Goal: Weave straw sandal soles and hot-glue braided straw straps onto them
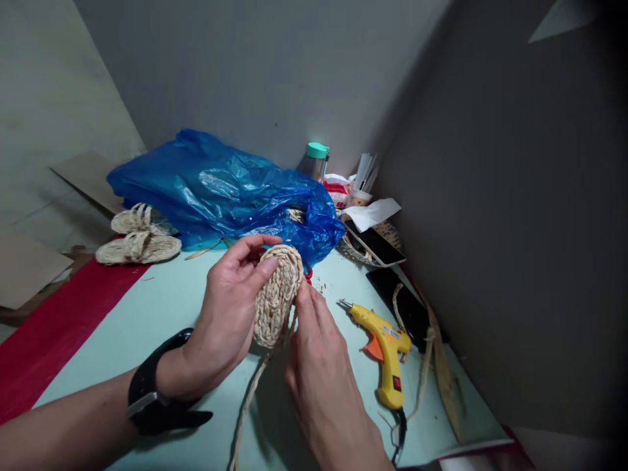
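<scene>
A small oval sole of coiled straw braid (275,301) stands tilted up between my hands above the table. My left hand (233,301) grips its left edge, the thumb lying across its face near the top. On the right edge, the fingers of my right hand (318,347) pinch the sole's rim, partly hiding the braid there. A loose length of straw braid (249,402) hangs from the bottom of the sole towards me. To the right of my right hand lies a yellow hot glue gun (385,347) with an orange trigger, its nozzle pointing up and left.
A pair of finished straw slippers (140,247) sits at the left rear beside a large blue plastic bag (216,190). A bottle with a teal lid (317,152), a woven basket (352,246) with a phone (375,243) on it, and straw strips (444,379) lie towards the right wall.
</scene>
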Demonstrator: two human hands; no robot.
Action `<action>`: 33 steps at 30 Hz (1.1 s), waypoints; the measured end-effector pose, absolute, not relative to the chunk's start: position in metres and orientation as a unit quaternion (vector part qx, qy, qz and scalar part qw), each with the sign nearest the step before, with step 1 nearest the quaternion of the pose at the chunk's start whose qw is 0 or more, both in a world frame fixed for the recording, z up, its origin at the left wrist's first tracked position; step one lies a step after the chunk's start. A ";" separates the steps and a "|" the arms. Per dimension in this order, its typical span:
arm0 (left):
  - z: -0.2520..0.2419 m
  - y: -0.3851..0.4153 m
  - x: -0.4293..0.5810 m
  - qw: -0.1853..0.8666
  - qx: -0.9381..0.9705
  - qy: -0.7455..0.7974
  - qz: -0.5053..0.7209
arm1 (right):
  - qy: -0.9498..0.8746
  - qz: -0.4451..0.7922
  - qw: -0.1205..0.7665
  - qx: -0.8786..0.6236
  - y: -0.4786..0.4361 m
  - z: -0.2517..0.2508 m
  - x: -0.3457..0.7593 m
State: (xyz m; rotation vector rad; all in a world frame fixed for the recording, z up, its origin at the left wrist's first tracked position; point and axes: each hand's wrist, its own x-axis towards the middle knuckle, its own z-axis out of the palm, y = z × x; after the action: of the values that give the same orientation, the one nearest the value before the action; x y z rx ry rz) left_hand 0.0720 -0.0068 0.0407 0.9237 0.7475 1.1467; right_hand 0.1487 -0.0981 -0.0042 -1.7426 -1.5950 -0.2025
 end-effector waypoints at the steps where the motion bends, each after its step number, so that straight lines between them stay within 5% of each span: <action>1: 0.041 -0.006 0.072 0.672 0.414 0.333 0.516 | -0.624 -0.071 0.379 -0.680 -0.100 -0.005 0.151; 16: 0.037 -0.015 0.071 0.653 0.447 0.317 0.523 | -0.603 -0.078 0.438 -0.662 -0.098 0.008 0.155; 28: 0.030 -0.016 0.073 0.678 0.431 0.301 0.513 | -0.552 0.023 0.529 -0.644 -0.094 0.005 0.152; 33: 0.037 -0.012 0.072 0.721 0.412 0.278 0.483 | -0.508 0.157 0.571 -0.626 -0.109 0.002 0.164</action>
State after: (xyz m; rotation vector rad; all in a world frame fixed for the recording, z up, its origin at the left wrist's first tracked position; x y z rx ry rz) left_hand 0.0724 -0.0122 0.0371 0.9114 0.6138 1.0666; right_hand 0.1638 -0.1093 0.0025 -1.4675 -1.1906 0.3676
